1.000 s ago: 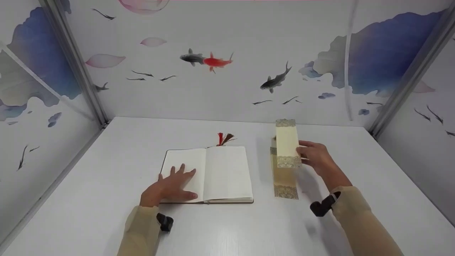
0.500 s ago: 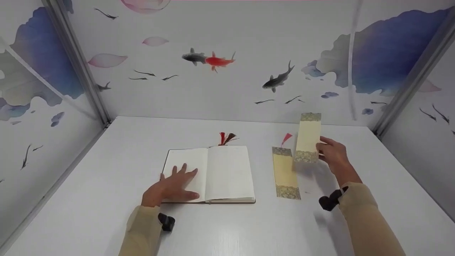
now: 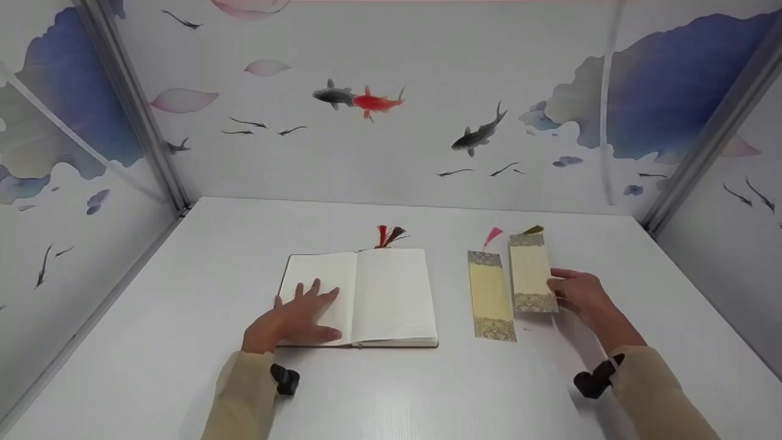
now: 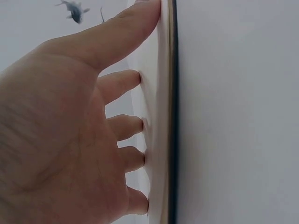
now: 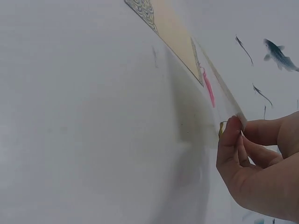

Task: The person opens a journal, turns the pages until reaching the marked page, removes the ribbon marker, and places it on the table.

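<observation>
Here, we rest our left hand (image 3: 293, 321) with fingers spread on the open white-paged notebook (image 3: 394, 296), apparently holding it flat, while right of it, past a yellow rectangular paper bookmark (image 3: 492, 293), our right hand (image 3: 583, 297) pinches a cream rectangular paper bookmark (image 3: 530, 269) edgewise, likely sparing its face.

A booth-like workspace, where fish-printed panels (image 3: 391, 171) and metal posts (image 3: 133, 104) enclose a white table (image 3: 379, 400) on three sides.

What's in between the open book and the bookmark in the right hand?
The pink-tasselled bookmark, lying on the white table; the head view shows it.
</observation>
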Motion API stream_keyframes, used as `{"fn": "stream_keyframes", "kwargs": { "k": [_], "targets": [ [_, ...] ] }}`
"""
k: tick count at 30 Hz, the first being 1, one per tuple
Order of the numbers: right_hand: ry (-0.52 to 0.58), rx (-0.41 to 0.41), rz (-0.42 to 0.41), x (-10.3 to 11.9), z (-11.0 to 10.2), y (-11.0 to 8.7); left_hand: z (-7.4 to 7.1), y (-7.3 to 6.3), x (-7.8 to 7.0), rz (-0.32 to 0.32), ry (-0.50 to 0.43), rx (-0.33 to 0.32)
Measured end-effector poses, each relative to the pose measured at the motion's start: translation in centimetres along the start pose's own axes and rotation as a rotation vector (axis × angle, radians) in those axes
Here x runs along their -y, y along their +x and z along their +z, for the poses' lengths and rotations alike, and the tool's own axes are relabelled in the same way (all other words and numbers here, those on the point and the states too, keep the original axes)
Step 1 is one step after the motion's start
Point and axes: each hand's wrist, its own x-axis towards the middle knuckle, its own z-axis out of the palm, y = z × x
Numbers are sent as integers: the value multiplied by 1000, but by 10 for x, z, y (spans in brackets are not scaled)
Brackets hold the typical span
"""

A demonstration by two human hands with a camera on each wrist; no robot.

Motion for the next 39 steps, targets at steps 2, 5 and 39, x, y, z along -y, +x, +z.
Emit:
{"fn": "stream_keyframes", "kwargs": {
  "k": [2,5,39],
  "targets": [
    [-21,18,-11,-3,-1,-5,0,0,0,1,-6,0],
    [-38,38,-21,-8,0,-10,0,0,-2,-6,-8,-3],
    [-660,-114,-187,6,27,-36,-1,-2,-4,-8,2,-5]
  ]
}}
